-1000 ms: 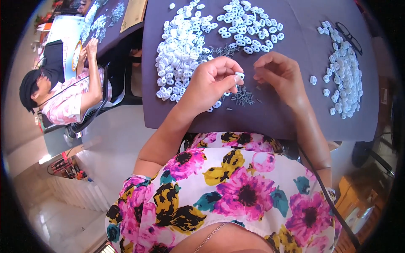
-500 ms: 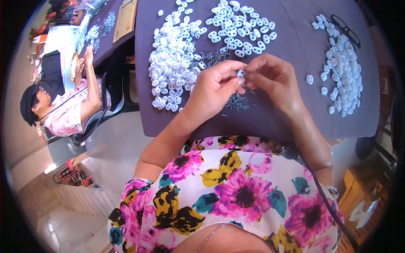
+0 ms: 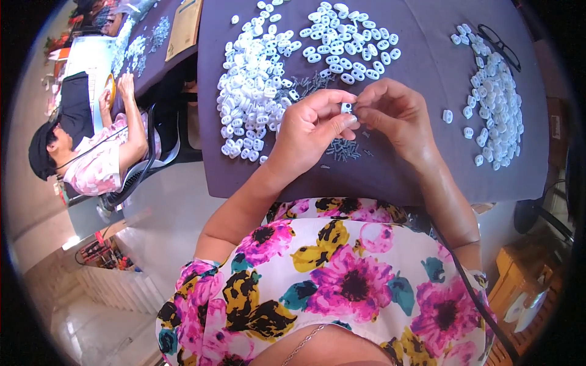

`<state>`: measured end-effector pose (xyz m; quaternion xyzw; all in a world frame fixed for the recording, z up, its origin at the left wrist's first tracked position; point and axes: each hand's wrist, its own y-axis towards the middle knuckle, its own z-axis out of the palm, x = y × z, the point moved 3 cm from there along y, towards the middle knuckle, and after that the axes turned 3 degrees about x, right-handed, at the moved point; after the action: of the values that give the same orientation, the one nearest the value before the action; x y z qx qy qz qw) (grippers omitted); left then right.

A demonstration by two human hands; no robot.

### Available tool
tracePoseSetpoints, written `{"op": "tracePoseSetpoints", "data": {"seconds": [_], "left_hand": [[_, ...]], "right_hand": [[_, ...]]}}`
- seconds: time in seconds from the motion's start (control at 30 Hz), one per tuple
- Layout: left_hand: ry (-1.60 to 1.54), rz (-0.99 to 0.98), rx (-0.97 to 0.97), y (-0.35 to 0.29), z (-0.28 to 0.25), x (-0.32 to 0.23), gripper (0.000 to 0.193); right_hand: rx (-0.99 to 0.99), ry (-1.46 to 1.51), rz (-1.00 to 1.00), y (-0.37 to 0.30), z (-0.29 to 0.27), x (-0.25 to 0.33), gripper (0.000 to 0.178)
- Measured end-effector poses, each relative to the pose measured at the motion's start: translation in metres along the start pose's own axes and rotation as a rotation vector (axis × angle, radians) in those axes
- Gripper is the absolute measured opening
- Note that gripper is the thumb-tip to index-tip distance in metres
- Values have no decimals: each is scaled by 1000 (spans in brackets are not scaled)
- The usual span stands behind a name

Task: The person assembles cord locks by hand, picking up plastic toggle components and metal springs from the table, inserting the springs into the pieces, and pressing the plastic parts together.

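At the tip of the left grip [image 3: 309, 127] sits a white piece [image 3: 346, 108].

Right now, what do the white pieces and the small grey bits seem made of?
White pieces: probably hard plastic, smooth, with evenly rounded edges and bright highlights. Grey bits: possibly metal, going by their dull grey colour; too small to be sure.

Past our table's [image 3: 434, 52] left edge we see a black chair [image 3: 132, 176]; by its near-left corner, pale floor [image 3: 168, 204].
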<state>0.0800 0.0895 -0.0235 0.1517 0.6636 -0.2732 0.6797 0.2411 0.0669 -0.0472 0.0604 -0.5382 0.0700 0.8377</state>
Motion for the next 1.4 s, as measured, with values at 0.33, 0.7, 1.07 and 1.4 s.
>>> {"op": "tracePoseSetpoints", "data": {"seconds": [0.33, 0.7, 1.07, 1.4], "left_hand": [[9, -12, 11, 0, 0, -1, 23], [20, -14, -16, 3, -3, 4, 27], [65, 29, -40, 1, -4, 4, 27], [149, 60, -43, 2, -5, 3, 27]], "right_hand": [[3, -11, -22, -1, 2, -1, 12], [38, -38, -20, 3, -4, -3, 13], [29, -59, -1, -1, -2, 1, 14], [10, -95, 12, 0, -4, 4, 14]]}}
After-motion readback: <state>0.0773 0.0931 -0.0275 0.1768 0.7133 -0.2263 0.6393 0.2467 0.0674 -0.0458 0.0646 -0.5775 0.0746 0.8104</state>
